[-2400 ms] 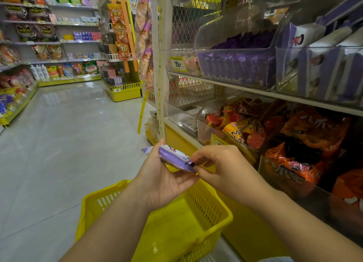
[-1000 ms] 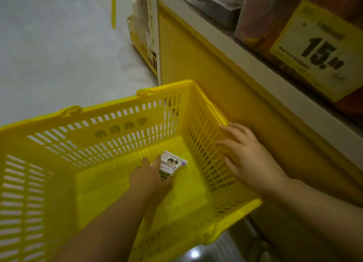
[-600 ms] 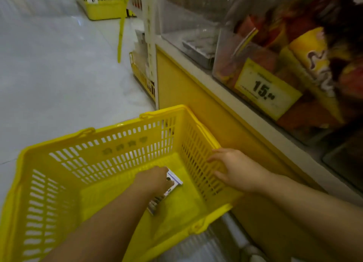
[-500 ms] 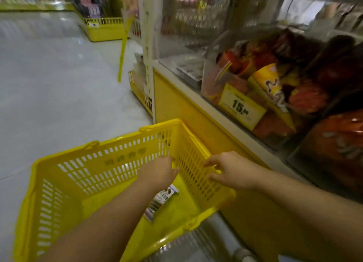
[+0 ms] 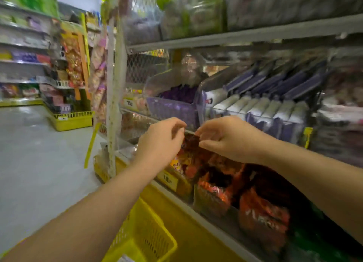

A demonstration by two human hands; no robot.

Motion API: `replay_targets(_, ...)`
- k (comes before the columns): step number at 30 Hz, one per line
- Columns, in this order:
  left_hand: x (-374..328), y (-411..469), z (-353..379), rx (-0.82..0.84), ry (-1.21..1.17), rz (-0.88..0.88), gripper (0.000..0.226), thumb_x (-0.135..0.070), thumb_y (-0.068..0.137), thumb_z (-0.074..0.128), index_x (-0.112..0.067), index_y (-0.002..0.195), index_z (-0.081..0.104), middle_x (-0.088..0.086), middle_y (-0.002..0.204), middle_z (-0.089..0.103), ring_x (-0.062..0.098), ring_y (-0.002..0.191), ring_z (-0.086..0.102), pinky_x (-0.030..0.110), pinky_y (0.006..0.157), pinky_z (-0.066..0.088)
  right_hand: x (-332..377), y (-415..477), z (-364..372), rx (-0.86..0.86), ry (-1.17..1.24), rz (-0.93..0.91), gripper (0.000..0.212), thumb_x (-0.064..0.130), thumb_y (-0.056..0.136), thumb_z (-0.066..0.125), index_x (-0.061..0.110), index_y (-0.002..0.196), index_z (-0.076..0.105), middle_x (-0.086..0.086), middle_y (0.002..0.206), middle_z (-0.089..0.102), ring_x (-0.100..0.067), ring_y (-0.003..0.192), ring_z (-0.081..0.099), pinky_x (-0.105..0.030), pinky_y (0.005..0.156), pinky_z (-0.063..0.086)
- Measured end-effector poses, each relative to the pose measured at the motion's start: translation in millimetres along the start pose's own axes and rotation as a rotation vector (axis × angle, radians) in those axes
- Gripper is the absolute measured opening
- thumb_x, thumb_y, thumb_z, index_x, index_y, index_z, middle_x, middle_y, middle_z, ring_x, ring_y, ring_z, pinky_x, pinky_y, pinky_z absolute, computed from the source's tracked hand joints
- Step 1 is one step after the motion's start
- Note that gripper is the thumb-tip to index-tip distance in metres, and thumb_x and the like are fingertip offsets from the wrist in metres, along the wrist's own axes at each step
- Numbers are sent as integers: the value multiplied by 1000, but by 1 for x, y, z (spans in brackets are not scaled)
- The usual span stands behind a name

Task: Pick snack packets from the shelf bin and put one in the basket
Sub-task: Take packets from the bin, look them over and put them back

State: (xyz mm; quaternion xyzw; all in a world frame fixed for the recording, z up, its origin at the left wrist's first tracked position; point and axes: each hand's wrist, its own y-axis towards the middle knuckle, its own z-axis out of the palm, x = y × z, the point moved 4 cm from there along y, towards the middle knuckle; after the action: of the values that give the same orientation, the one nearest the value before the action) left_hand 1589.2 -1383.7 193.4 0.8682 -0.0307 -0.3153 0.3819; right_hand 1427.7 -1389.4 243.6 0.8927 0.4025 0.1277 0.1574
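The view is motion-blurred. Both my hands are raised side by side in front of the shelf, just below a clear bin of purple snack packets. My left hand has its fingers loosely curled and holds nothing. My right hand also looks empty, its fingertips spread over dark red bags behind it. The yellow basket sits on the floor under my left forearm. A corner of a white-and-purple packet shows inside it at the bottom edge.
Clear bins of orange and red snack bags fill the lower shelf, with a yellow price tag. White-and-purple packets stand in a bin to the right. A white shelf post rises on the left. Grey aisle floor lies beyond.
My left hand set the packet down in the basket and let go. Both hands then rose from the basket to the shelf, and my view swung up from the floor.
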Motion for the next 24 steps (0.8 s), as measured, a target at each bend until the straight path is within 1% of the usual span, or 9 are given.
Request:
replay_targets(1, -16, 7, 0, -1, 10, 35, 17, -27, 91, 58, -31, 103, 69, -6, 96, 72, 21, 91, 66, 41, 81, 53, -5, -2, -20, -43, -39, 7, 22, 28, 87, 65, 22, 108, 71, 4, 98, 74, -11, 90, 66, -18, 77, 46)
replay_targets(4, -50, 28, 7, 43, 74, 116, 20, -28, 92, 56, -31, 109, 67, -5, 107, 71, 21, 101, 64, 41, 86, 52, -23, -1, -64, -119, -162, 48, 22, 29, 88, 61, 22, 106, 72, 0, 101, 74, -20, 97, 66, -36, 84, 52)
replay_targets(6, -65, 43, 13, 66, 135, 181, 23, -27, 93, 55, -28, 113, 67, -5, 112, 69, 22, 107, 61, 42, 89, 50, -40, 6, -82, -138, -220, 95, 23, 28, 88, 59, 23, 106, 72, -4, 103, 73, -26, 100, 65, -41, 83, 53)
replay_targets(10, -80, 81, 22, 92, 326, 333, 28, -22, 95, 53, -26, 120, 65, -5, 120, 65, 20, 112, 57, 40, 91, 46, -74, 25, -85, -49, -278, 212, 30, 27, 91, 53, 23, 119, 65, -7, 118, 67, -29, 107, 61, -43, 89, 52)
replay_targets(12, -80, 100, 29, 180, 425, 392, 30, -24, 96, 52, -28, 123, 63, -6, 125, 63, 18, 115, 57, 38, 95, 45, -88, 35, -75, 38, -253, 258, 34, 28, 93, 50, 25, 126, 59, -4, 123, 64, -25, 110, 60, -40, 91, 51)
replay_targets(15, -71, 117, 42, 357, 540, 416, 27, -27, 97, 50, -26, 119, 66, -4, 122, 63, 19, 112, 58, 38, 98, 43, -99, 47, -59, 147, -184, 266, 36, 31, 94, 47, 30, 129, 55, 0, 128, 60, -23, 114, 57, -34, 90, 48)
replay_targets(19, -63, 132, 55, 469, 654, 454, 24, -19, 94, 52, -25, 113, 66, -3, 118, 62, 21, 109, 59, 38, 97, 45, -106, 55, -41, 244, -194, 235, 34, 39, 97, 41, 32, 127, 54, -3, 134, 52, -27, 118, 52, -38, 91, 44)
replay_targets(21, -63, 140, 58, 514, 743, 457, 32, -13, 92, 55, -24, 122, 61, 0, 128, 56, 26, 116, 54, 42, 95, 46, -106, 56, -37, 272, -223, 232, 35, 41, 97, 37, 30, 124, 56, -7, 133, 54, -29, 117, 51, -42, 95, 43)
replay_targets(24, -70, 146, 62, 579, 910, 438, 49, -9, 94, 55, -25, 139, 46, 8, 138, 46, 32, 123, 44, 43, 97, 41, -105, 57, -40, 275, -218, 245, 36, 42, 97, 36, 30, 124, 56, -5, 134, 53, -28, 119, 49, -46, 99, 41)
